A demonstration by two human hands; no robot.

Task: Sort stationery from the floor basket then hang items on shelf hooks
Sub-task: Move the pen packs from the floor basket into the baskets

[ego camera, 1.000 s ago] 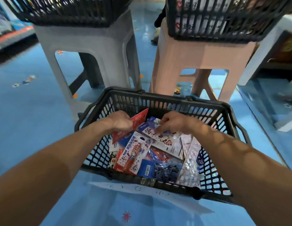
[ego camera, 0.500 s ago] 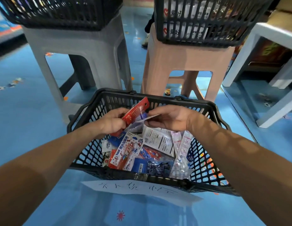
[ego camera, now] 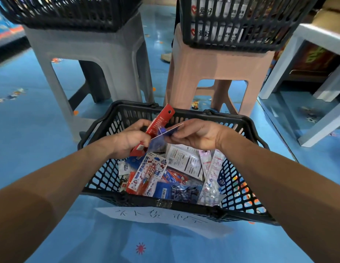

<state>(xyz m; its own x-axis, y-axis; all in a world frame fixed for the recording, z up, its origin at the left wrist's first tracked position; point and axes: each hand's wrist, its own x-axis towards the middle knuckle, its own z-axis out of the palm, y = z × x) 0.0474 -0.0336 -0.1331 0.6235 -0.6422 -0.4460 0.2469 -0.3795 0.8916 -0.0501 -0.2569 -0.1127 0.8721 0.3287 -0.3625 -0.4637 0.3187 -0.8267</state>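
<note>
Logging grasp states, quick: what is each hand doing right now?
Left hand: closed on the red hang-card packet, above the floor basket.
Right hand: pinching the blue card packet.

One head-worn wide-angle view looks forward and steeply down, close over the black plastic mesh floor basket [ego camera: 184, 205] at lower centre.
</note>
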